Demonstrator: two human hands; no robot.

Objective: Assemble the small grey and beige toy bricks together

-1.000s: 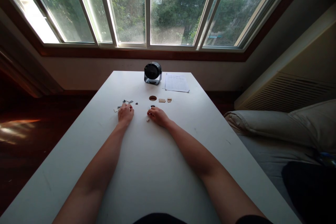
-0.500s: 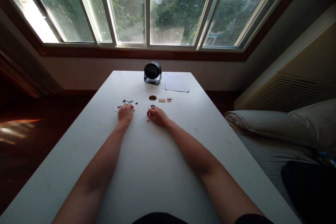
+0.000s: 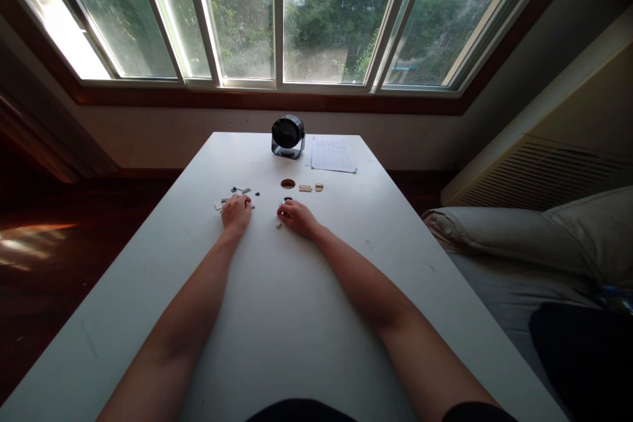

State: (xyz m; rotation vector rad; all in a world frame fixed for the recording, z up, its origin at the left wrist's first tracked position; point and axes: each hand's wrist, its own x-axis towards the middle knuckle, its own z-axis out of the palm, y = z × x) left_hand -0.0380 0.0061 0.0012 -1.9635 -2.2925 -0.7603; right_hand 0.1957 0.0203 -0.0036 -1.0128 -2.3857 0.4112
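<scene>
My left hand (image 3: 237, 213) rests palm down among small grey and white pieces (image 3: 217, 207) on the white table, its fingers curled together; what lies under them is hidden. Just beyond it are thin grey pieces (image 3: 242, 190) and a small black piece (image 3: 258, 194). My right hand (image 3: 298, 218) is closed, fingertips drawn together beside a small round dark-and-white thing (image 3: 285, 200). Anything in those fingertips is too small or covered to name. Close below them lies a tiny pale piece (image 3: 278, 225).
Beyond my right hand are a round hole (image 3: 287, 184) in the table (image 3: 297, 316) and two groups of small tan pieces (image 3: 305, 188). A black round device on a stand (image 3: 287, 134) and printed paper (image 3: 333, 155) lie toward the far edge. Cushions (image 3: 494, 234) are at right.
</scene>
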